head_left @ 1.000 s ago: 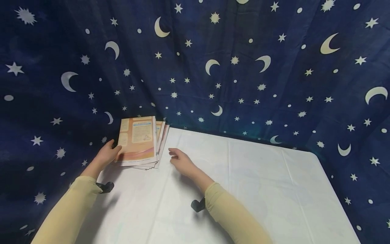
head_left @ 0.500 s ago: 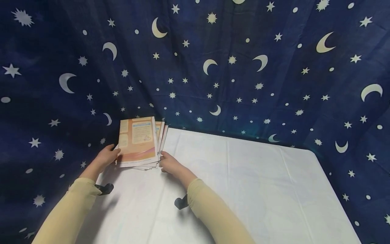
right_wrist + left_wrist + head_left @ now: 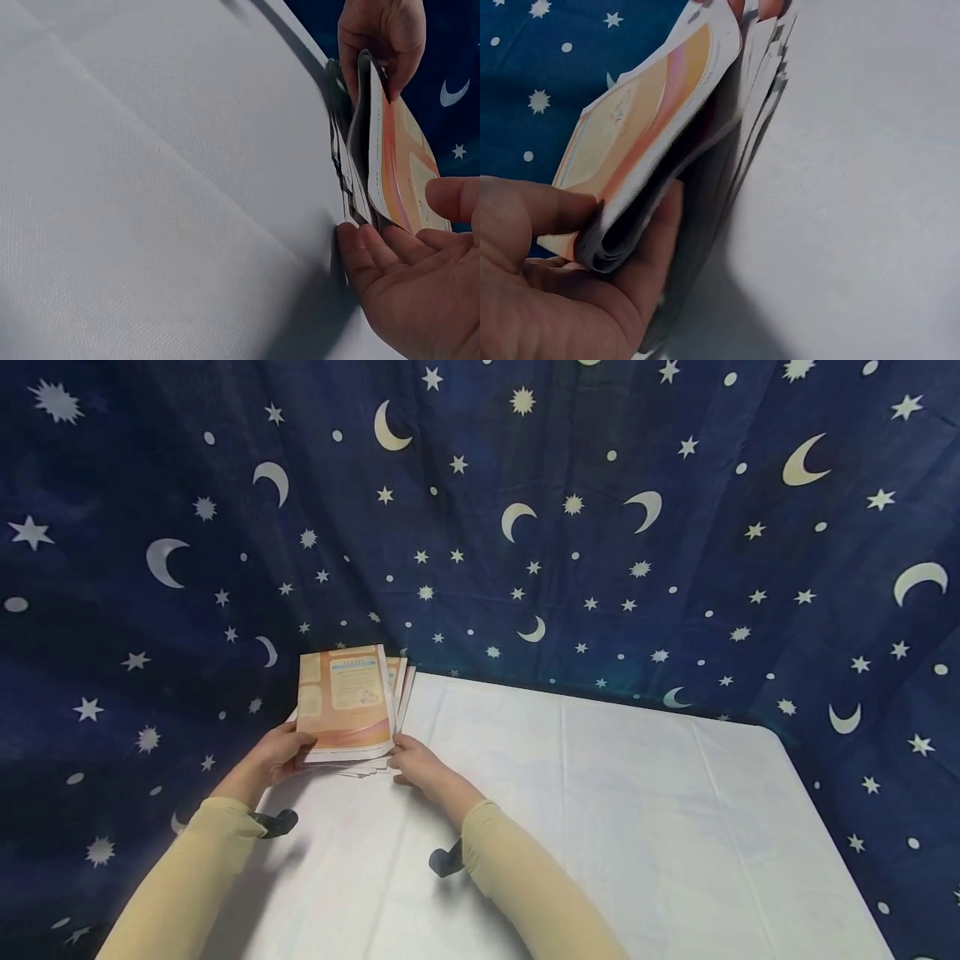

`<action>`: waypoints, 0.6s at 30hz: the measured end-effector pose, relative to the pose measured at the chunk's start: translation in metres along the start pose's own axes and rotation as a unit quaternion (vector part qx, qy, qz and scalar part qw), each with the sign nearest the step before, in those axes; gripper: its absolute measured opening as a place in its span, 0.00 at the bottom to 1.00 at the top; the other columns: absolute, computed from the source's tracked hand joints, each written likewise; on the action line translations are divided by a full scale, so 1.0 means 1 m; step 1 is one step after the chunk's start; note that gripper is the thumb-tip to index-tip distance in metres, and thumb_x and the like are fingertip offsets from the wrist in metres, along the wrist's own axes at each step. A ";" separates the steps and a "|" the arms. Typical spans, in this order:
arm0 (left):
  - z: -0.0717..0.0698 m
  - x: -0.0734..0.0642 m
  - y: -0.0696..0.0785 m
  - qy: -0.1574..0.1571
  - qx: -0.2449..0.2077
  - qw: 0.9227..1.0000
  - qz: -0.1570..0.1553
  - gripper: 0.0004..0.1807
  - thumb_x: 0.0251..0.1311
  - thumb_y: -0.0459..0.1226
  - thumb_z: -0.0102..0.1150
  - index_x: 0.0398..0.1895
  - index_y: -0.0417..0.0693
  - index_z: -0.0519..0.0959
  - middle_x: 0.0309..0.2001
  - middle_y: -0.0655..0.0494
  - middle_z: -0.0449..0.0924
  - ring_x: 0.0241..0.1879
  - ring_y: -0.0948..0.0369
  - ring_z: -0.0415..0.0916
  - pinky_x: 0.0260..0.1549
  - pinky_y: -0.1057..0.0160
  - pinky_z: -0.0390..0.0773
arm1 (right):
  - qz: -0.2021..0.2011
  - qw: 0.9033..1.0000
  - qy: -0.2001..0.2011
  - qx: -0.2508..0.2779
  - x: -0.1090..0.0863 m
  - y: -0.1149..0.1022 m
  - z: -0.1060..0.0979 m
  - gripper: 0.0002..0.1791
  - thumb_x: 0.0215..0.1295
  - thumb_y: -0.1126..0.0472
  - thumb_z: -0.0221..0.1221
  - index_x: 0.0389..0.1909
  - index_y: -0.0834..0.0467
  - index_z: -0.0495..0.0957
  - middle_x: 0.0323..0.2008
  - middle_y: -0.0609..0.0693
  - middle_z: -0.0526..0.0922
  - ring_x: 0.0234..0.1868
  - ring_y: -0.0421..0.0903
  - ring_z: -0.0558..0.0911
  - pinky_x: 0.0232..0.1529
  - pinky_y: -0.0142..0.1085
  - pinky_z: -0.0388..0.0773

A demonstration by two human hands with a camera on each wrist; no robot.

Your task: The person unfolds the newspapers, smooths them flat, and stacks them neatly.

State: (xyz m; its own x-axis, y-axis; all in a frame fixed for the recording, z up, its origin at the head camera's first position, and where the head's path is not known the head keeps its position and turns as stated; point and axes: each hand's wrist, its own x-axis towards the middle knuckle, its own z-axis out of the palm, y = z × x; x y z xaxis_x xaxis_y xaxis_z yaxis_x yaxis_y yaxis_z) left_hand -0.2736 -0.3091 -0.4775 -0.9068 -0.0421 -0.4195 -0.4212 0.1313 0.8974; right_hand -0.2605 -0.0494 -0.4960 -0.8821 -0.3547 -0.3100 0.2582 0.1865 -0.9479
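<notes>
A stack of thin printed booklets [image 3: 365, 771] lies in an uneven pile at the table's back left corner. The top booklet [image 3: 347, 702] has an orange and cream cover, and its near edge is lifted off the pile. My left hand [image 3: 281, 753] pinches its near left corner, thumb on the cover and fingers beneath; the left wrist view shows the pages bending there. At the right side, my right hand [image 3: 423, 768] touches the edges of the pile with its fingertips. In the right wrist view its thumb [image 3: 452, 198] stands apart from the cover [image 3: 405, 169].
A white cloth [image 3: 600, 810] covers the table and stretches to the right of the pile. Dark blue curtains [image 3: 480, 527] with moons and stars hang behind and at both sides. Black wrist mounts [image 3: 447, 858] stick out below the sleeves.
My right hand has moved left to the pile's right edge. My left hand has shifted right and nearer, taking hold of the top booklet's corner and raising its near edge.
</notes>
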 end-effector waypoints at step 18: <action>0.034 -0.014 0.009 -0.067 -0.092 0.991 0.067 0.41 0.72 0.24 0.45 0.83 0.44 0.41 0.42 0.54 0.80 0.36 0.63 0.83 0.37 0.61 0.87 | 0.001 0.990 0.059 0.125 0.001 0.005 -0.053 0.43 0.69 0.54 0.64 0.78 0.64 0.56 0.64 0.63 0.75 0.58 0.52 0.81 0.57 0.43 0.81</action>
State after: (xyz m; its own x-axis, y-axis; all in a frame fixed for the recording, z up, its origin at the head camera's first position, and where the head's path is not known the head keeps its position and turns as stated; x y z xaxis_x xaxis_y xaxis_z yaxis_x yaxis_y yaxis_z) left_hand -0.2645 -0.2733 -0.4685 -0.9496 0.0961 -0.2985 -0.3047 -0.0570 0.9508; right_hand -0.2808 -0.0006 -0.4973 -0.9177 -0.2416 -0.3155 0.3367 -0.0513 -0.9402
